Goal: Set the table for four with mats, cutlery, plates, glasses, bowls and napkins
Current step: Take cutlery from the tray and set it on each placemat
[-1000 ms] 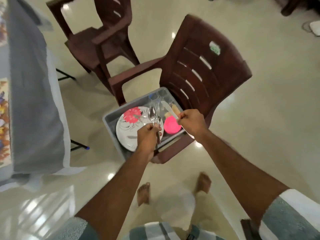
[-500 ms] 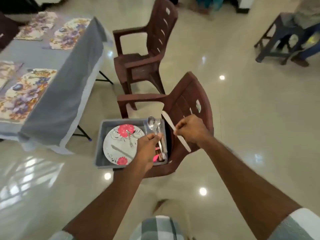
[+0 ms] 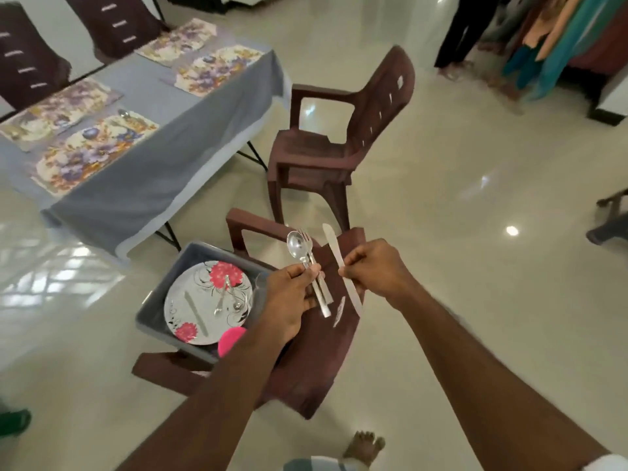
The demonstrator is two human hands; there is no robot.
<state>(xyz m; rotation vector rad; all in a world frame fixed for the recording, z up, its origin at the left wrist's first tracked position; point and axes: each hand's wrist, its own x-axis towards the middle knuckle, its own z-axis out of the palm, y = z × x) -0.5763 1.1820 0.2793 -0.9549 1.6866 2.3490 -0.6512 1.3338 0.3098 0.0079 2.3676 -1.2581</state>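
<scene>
both arms reach forward and down, hands side by side over a brown chair [image 3: 316, 355]. the left hand [image 3: 289, 297] has its fingers curled round the handles of one spoon [image 3: 296, 245] and one fork [image 3: 307, 246], bowl and tines pointing up and away from it. the right hand [image 3: 373, 268], just beside it and not touching, pinches one white knife [image 3: 339, 263] near its middle, blade tip up and handle hanging below the fingers.

to the left of and below the left hand sits one grey tub [image 3: 153, 309] on the chair seat, holding one flowered plate [image 3: 207, 300] with more cutlery lying on it (a pale knife and some small metal pieces, too blurred to count) and one pink round thing [image 3: 229, 338] partly hidden by the left forearm.

far up and left of the hands stands a table [image 3: 153, 171] under a grey cloth, with four floral mats [image 3: 91, 151] laid on it; a spoon shows at the far edge of the nearest mat. a second brown chair [image 3: 343, 144] stands beyond the hands, and two more chair backs behind the table. the floor is glossy cream tile with lamp glints. one bare foot [image 3: 363, 447] shows below the right arm.
</scene>
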